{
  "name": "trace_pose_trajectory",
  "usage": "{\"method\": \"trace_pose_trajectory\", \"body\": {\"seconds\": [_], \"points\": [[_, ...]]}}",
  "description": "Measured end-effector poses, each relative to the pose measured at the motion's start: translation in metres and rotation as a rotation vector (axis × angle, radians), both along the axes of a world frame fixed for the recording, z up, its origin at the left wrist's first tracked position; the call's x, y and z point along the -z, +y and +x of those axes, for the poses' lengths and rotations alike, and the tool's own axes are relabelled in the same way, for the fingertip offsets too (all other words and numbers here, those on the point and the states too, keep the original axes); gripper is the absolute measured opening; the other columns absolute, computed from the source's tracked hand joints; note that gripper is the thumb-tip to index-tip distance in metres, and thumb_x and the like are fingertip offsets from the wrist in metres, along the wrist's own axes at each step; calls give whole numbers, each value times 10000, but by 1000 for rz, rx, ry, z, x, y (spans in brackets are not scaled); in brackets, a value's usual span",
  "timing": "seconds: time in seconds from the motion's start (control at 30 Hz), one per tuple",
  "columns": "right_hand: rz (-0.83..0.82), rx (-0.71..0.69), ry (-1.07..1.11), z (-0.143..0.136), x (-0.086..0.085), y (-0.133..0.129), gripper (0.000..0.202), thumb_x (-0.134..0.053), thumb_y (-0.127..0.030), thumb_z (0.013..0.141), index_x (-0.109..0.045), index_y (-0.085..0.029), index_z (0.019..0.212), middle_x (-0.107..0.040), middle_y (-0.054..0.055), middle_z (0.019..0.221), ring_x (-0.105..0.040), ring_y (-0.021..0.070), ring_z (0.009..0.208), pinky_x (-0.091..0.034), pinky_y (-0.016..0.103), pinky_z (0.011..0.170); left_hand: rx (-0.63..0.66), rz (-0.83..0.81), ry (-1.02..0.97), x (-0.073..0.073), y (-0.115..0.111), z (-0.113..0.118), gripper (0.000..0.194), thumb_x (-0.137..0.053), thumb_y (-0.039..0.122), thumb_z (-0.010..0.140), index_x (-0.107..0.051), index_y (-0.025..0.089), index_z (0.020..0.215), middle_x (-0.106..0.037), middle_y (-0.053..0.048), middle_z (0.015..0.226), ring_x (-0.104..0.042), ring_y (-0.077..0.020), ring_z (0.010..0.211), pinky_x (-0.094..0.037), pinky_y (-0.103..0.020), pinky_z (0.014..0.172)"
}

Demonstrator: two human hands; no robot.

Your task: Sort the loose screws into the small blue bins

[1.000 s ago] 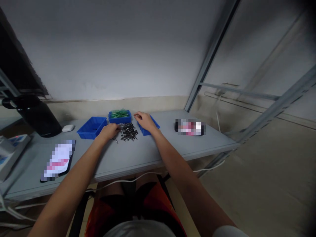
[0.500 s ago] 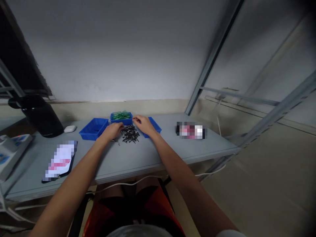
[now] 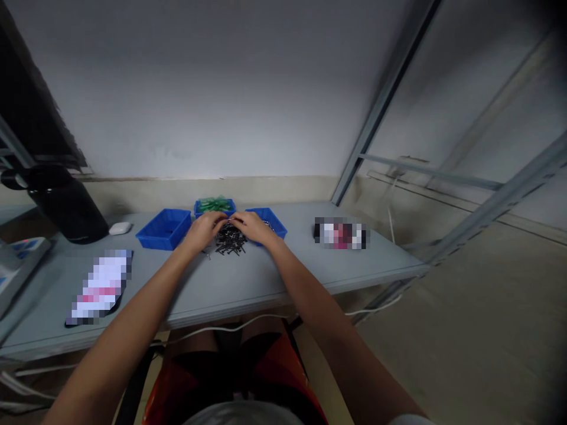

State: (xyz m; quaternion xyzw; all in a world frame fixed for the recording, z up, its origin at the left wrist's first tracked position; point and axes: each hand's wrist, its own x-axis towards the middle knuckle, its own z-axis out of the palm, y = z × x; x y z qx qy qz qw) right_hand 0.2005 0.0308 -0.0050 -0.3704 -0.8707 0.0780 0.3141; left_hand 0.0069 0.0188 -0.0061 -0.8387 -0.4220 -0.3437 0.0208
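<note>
My left hand [image 3: 204, 229] and my right hand [image 3: 253, 226] meet above a heap of dark screws [image 3: 230, 241], fingertips almost touching. Both are closed in a pinch. A thin, pale sliver shows between the fingertips, too small to name. Behind the hands stands a blue bin of green plastic pieces [image 3: 215, 205]. To the right, partly covered by my right hand, a blue bin [image 3: 280, 229] has some shiny metal pieces in it. Another blue bin [image 3: 153, 237] is left of my left hand, with a few small dark things on its floor.
On the left of the grey table [image 3: 248, 289] are a black bottle [image 3: 71, 203], a white earphone case [image 3: 120, 228], a blurred-out phone [image 3: 101, 286] and a white power strip [image 3: 22, 265]. A second blurred-out device [image 3: 340, 234] lies right. Metal posts [image 3: 385, 94] rise behind.
My right hand has moved left and my left hand slightly inward, bringing their fingertips together over the screws. The whole view has shifted slightly.
</note>
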Motion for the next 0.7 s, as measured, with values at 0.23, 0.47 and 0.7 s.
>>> {"method": "trace_pose_trajectory", "body": {"seconds": [0.23, 0.47, 0.7], "points": [[-14, -2, -8, 1, -1, -2, 223, -457, -247, 972, -676, -219, 1004, -710, 49, 1028, -632, 172, 929, -429, 271, 811, 13, -26, 47, 1, 1, -3, 209, -529, 303, 924, -689, 189, 993, -709, -79, 968, -637, -218, 907, -491, -336, 815], [-3, 2, 12, 1, 0, -1, 261, -425, -291, 986, -678, -227, 971, -706, 44, 1002, -629, 172, 936, -433, 275, 799, 6, 20, -22, 2, 3, -4, 193, -535, 295, 921, -689, 188, 967, -697, -69, 919, -632, -193, 867, -497, -327, 813], [-17, -8, 20, 1, 0, -1, 239, -443, -255, 973, -681, -233, 961, -707, 37, 969, -624, 171, 897, -429, 279, 784, 56, -81, -215, -6, -2, 2, 152, -594, 279, 872, -694, 177, 921, -712, -68, 947, -645, -187, 879, -512, -324, 822]]}}
